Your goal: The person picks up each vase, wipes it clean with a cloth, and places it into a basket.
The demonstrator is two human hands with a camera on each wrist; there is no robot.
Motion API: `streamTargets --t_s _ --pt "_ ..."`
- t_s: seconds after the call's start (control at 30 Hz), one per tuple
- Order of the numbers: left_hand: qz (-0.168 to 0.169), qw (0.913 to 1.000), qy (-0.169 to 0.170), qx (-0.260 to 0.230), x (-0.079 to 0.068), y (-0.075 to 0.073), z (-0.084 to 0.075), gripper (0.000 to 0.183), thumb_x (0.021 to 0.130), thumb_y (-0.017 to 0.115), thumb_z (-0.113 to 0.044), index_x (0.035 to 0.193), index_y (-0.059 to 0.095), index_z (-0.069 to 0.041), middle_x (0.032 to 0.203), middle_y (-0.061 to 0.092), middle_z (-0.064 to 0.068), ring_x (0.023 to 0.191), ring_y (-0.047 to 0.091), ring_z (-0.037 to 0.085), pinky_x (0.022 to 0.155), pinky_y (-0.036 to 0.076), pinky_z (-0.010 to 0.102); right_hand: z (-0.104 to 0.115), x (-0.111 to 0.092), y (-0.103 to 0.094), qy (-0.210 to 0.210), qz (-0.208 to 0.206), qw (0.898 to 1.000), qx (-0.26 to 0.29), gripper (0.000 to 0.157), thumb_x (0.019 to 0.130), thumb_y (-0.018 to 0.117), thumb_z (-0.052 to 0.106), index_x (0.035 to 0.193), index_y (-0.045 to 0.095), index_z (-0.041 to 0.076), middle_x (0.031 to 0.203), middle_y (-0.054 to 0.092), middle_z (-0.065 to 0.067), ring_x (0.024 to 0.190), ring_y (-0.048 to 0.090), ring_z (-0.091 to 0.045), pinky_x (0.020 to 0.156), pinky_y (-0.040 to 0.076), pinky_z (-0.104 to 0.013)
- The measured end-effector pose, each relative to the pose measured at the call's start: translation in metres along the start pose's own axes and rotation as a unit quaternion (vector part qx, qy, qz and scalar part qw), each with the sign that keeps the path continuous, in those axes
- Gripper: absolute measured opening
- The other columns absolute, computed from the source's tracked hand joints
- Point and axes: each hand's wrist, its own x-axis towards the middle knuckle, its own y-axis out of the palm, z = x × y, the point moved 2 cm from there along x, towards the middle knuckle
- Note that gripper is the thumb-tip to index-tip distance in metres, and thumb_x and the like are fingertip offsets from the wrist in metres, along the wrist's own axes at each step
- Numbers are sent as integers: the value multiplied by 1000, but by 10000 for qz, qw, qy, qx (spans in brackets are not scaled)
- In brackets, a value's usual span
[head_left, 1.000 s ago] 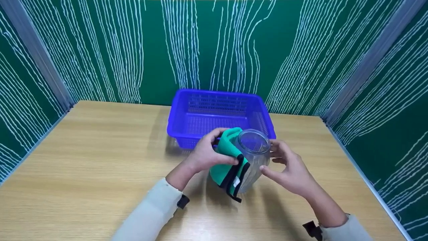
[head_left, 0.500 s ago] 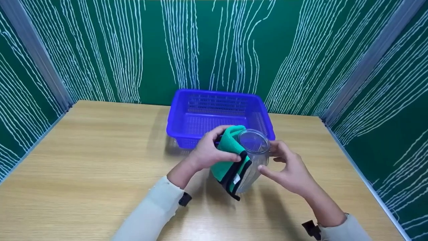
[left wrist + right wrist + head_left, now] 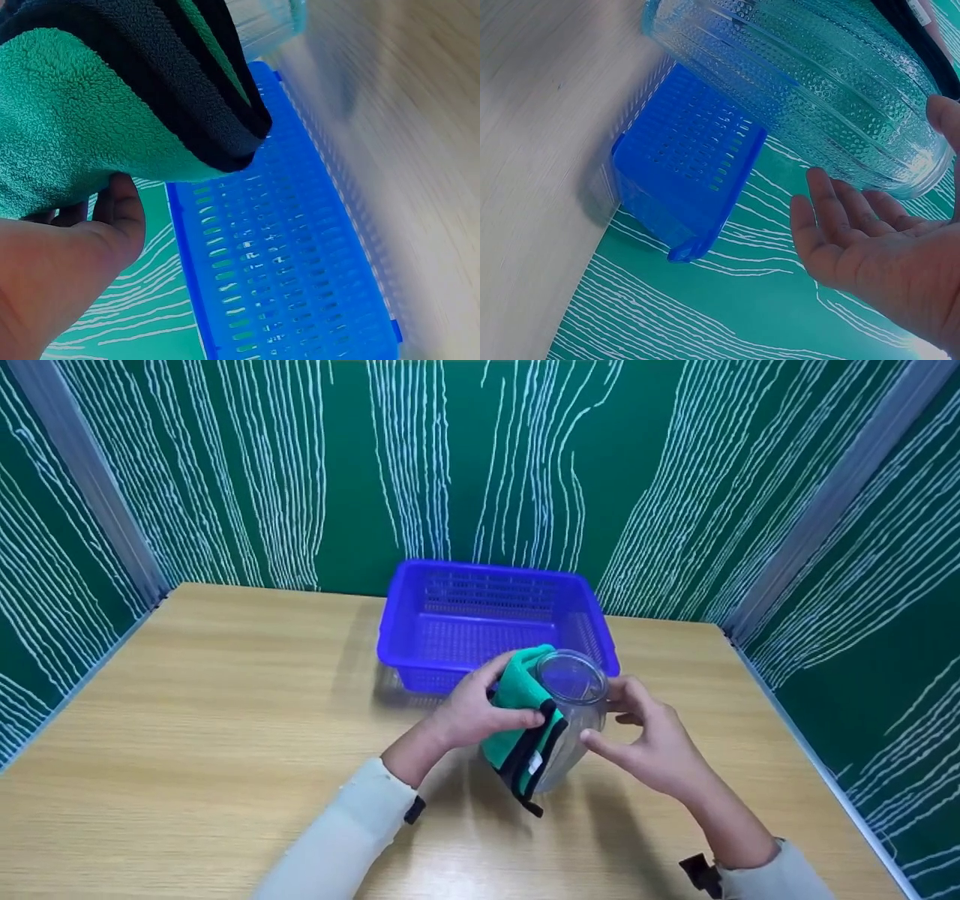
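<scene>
In the head view my left hand (image 3: pixel 480 716) grips a folded green cloth (image 3: pixel 519 684) with black edging and a small white tag, thumb in front. The cloth lies against the left side of a clear glass jar (image 3: pixel 574 724), whose round mouth faces up. My right hand (image 3: pixel 652 742) holds the jar from the right, thumb in front and fingers behind. The right wrist view shows the dimpled, ribbed glass jar (image 3: pixel 817 90) above my curved fingers (image 3: pixel 829 206). In the left wrist view the thick cloth (image 3: pixel 82 112) hides part of my fingers.
A blue-purple plastic basket (image 3: pixel 390 649) with slotted walls stands just behind the jar. Beneath is a light wood table (image 3: pixel 225 697). Green walls (image 3: pixel 345 472) with white wavy lines enclose the back and sides.
My left hand and the cloth have shifted slightly to the right along the jar. The jar and my right hand stay almost in place.
</scene>
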Motion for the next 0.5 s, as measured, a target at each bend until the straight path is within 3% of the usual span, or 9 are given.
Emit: streamTargets --t_s 0.27,0.5 --pt "208 9992 86 -340 1 -1 7 71 62 76 -38 120 37 -50 109 54 -14 101 51 10 82 42 35 5 -1 -1 -44 -52 10000 -28 52 71 70 36 113 46 18 108 57 4 95 56 -12 83 45 -39" --pt "203 9997 -89 -37 -1 -4 13 75 54 81 -38 116 41 -47 111 51 -17 104 47 8 88 39 36 29 -5 -4 54 -25 10000 53 50 72 71 22 113 47 9 110 57 -4 95 56 -19 84 45 -42"
